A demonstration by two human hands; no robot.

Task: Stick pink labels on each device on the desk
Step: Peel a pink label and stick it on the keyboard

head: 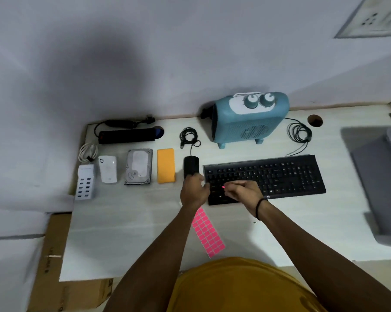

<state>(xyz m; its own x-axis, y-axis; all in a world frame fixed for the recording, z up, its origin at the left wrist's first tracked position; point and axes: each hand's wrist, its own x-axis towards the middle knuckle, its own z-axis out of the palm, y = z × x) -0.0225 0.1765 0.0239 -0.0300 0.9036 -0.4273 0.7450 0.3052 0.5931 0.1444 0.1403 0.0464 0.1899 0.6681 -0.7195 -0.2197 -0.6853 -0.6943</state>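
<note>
A sheet of pink labels [208,233] lies on the white desk [122,233] near its front edge, partly under my left forearm. My right hand [243,190] pinches one small pink label [223,187] over the left end of the black keyboard [268,176]. My left hand [193,190] hovers at the near end of the black mouse [191,165], fingers curled; whether it touches the mouse is unclear. Further left lie an orange case [165,165], a hard drive [138,166], a white adapter [108,168] and a white multi-port charger [84,184].
A blue fan heater [248,119] stands at the back against the wall, its coiled cord [299,132] to the right. A black power strip [127,135] lies back left. A coiled white cable [87,152], a grey box [379,176] at right and a cardboard box [55,266] below left.
</note>
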